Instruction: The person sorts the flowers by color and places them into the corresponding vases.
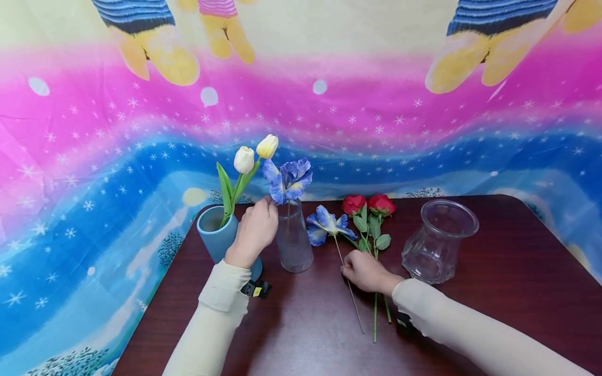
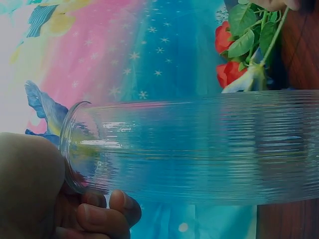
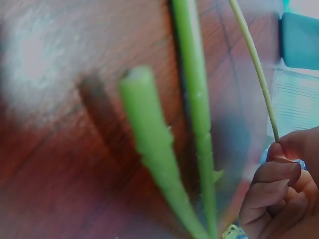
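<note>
My left hand (image 1: 257, 224) is at the top of a slim ribbed clear glass vase (image 1: 294, 245), gripping it by the neck, with curled fingers (image 2: 102, 214) just below the rim. The vase stands upright with a blue-purple iris (image 1: 288, 180) in its mouth. My right hand (image 1: 367, 271) pinches the thin stem (image 3: 256, 69) of a second blue iris (image 1: 327, 224) between thumb and fingers. That iris slants over the table, its bloom toward the vase. Two red roses (image 1: 380, 204) lie beside and partly under the right hand, their cut stems (image 3: 194, 79) pointing toward me.
Left of the glass vase, a blue vase (image 1: 217, 230) holds two white-yellow tulips (image 1: 244, 159), partly hidden by the left hand. A wide-rimmed clear glass vase (image 1: 435, 245) stands on the right of the dark wooden table (image 1: 305, 334). A printed cloth (image 1: 348, 104) hangs behind.
</note>
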Demonstrator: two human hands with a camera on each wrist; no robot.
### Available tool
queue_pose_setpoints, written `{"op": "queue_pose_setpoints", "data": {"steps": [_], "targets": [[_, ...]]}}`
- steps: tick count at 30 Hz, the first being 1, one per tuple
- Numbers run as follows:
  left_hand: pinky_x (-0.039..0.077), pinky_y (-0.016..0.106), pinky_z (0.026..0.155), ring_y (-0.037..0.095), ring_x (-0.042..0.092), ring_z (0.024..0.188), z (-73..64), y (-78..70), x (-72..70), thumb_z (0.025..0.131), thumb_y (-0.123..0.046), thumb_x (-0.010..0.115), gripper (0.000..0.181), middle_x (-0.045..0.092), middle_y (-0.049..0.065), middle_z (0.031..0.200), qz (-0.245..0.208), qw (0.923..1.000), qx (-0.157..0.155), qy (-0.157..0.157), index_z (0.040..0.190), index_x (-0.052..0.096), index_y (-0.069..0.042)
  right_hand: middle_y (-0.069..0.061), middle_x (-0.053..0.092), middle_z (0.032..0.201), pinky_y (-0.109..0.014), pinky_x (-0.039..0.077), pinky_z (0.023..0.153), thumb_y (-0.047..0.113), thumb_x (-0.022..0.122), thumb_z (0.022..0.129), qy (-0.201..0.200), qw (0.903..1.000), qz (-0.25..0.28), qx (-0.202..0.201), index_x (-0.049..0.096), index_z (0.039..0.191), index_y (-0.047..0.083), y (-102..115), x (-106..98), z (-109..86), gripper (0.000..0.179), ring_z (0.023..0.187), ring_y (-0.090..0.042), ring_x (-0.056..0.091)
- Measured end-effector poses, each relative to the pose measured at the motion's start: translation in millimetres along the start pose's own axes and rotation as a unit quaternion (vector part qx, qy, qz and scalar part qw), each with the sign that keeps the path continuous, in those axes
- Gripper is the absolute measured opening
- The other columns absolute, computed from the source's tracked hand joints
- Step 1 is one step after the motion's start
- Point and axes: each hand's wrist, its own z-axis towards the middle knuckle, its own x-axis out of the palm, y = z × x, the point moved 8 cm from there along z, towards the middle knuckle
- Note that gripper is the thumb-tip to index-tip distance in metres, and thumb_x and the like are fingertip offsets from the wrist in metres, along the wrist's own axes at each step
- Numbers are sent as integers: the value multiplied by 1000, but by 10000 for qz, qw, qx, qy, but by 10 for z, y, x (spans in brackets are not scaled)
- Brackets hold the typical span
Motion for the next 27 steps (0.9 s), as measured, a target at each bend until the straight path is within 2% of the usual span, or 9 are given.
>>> {"op": "queue_pose_setpoints", "data": {"steps": [6, 10, 13, 21, 27], "targets": [[45, 36, 57, 25, 57, 63, 7, 11, 15, 109, -31, 30, 42, 50, 10, 74, 24, 10000, -18, 21, 122, 59, -4, 10, 31, 53, -21, 28, 52, 9, 65, 92, -244, 9996, 75, -72, 37, 58, 19, 57, -64, -8, 46, 49, -5, 32], [48, 38, 61, 27, 61, 69, 2, 8, 5, 109, -31, 30, 44, 53, 11, 77, 49, 10000, -43, -1, 131, 57, -3, 11, 31, 54, -21, 28, 52, 9, 65, 92, -396, 9990, 158, -161, 37, 58, 18, 99, -112, -20, 45, 50, -4, 32], [50, 41, 65, 29, 64, 74, -2, 6, -1, 109, -31, 30, 45, 55, 12, 78, 65, 10000, -55, -20, 132, 57, -3, 10, 31, 55, -21, 28, 53, 8, 65, 93, -524, 9981, 265, -185, 39, 59, 17, 131, -170, -34, 44, 51, -4, 31], [47, 40, 62, 27, 59, 66, -6, -12, -17, 110, -30, 29, 40, 50, 10, 74, 84, 9999, -24, -62, 115, 60, -5, 11, 31, 55, -20, 27, 53, 10, 62, 97, -867, 9944, 530, -301, 45, 60, 15, 191, -370, -59, 41, 50, -2, 29], [46, 39, 61, 28, 58, 64, -15, -27, -22, 109, -29, 29, 38, 49, 10, 73, 131, 9999, 20, -66, 102, 58, -6, 11, 30, 56, -21, 28, 54, 11, 64, 96, -1153, 9904, 724, -248, 44, 62, 15, 210, -528, -79, 40, 51, -3, 27]]}}
